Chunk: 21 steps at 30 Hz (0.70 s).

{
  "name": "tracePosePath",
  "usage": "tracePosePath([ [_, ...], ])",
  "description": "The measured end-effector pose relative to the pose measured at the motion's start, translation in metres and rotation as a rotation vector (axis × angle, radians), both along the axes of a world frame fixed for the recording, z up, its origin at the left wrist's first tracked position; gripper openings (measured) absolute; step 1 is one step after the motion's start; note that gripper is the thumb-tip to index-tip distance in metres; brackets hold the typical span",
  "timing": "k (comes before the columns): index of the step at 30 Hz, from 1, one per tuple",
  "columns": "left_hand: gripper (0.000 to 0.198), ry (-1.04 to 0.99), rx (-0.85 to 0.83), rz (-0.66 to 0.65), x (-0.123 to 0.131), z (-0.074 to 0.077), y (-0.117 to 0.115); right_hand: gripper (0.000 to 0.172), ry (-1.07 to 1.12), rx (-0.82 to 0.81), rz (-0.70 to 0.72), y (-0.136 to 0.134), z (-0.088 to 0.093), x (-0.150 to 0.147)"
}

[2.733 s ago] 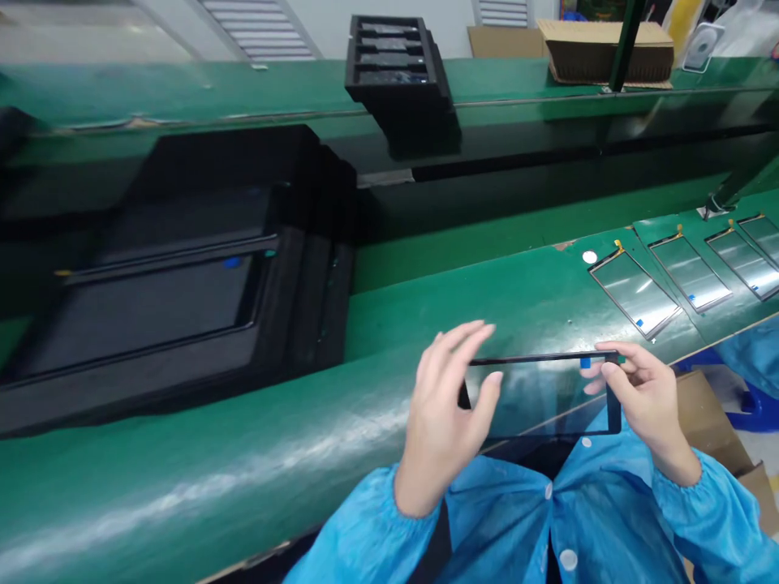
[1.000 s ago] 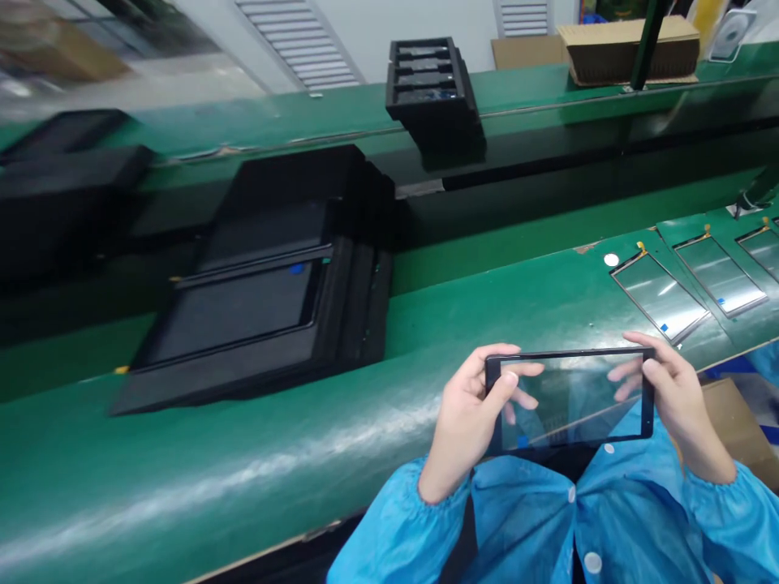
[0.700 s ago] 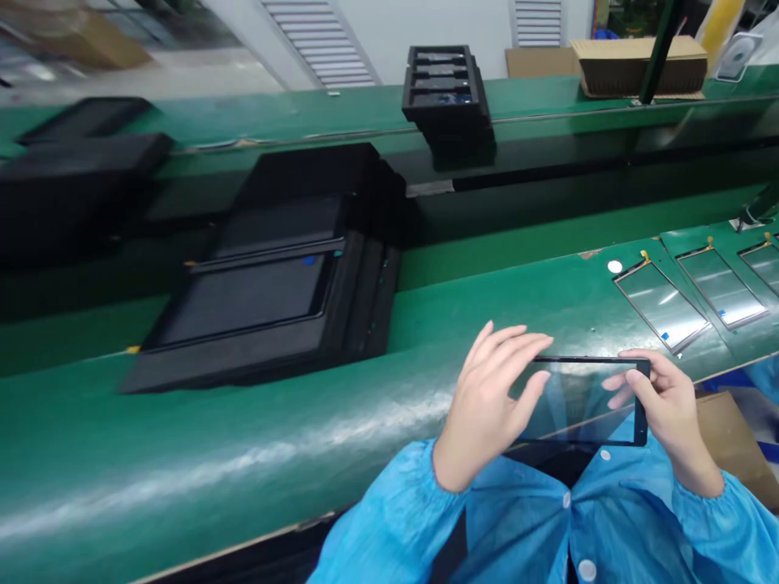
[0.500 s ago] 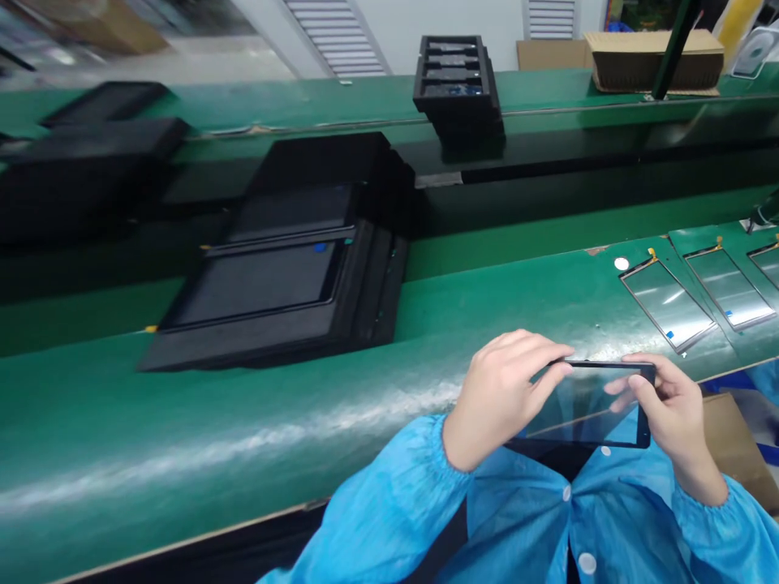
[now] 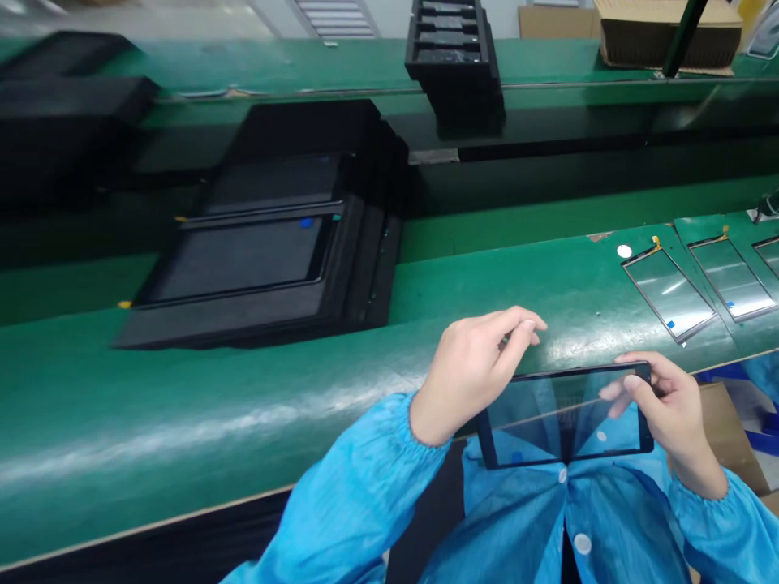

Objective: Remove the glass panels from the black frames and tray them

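Glass panel [image 5: 563,422], long axis sideways, just off worktop [image 5: 200,414] edge; right hand [image 5: 673,410] gripping panel's right end; left hand [image 5: 471,365] open, empty, just above panel's left end, not touching.

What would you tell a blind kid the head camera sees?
A person in a blue smock holds a clear, black-edged glass panel in their right hand, their left hand raised just above it, over a green workbench. Black trays and more panels lie on the bench.
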<state>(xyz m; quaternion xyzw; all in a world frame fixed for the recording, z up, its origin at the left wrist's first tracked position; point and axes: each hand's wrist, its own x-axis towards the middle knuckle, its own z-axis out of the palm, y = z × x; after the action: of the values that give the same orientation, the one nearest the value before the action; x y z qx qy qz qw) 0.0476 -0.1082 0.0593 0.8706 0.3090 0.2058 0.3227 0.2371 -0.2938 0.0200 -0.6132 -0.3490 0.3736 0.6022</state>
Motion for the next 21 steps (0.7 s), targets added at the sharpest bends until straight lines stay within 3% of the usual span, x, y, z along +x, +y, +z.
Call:
tracePosePath([
  [5,0.031,0.092,0.072,-0.300,-0.008,0.002,-0.010,0.018,0.045,-0.019,-0.019,0.003,0.001,-0.002],
  [8,0.030,0.110,0.038,-0.376,-0.010,-0.004,-0.013,0.021,0.035,-0.042,-0.020,0.002,-0.002,-0.002],
  [12,0.030,0.097,-0.019,-0.356,-0.011,-0.009,-0.013,0.025,0.039,-0.084,0.002,0.004,-0.009,0.000],
  [14,0.029,0.085,-0.081,-0.359,-0.009,-0.009,-0.015,0.029,0.070,-0.100,0.078,0.009,-0.012,-0.001],
  [17,0.042,0.024,-0.248,-0.361,-0.005,-0.008,-0.019,0.051,0.168,-0.119,0.251,0.022,-0.016,-0.006],
  [19,0.052,-0.056,-0.395,-0.259,-0.008,-0.010,-0.015,0.071,0.240,-0.107,0.274,0.031,-0.022,-0.007],
  [21,0.056,-0.182,-0.535,-0.070,-0.018,-0.010,0.001,0.072,0.272,-0.063,0.134,0.041,-0.031,-0.004],
])
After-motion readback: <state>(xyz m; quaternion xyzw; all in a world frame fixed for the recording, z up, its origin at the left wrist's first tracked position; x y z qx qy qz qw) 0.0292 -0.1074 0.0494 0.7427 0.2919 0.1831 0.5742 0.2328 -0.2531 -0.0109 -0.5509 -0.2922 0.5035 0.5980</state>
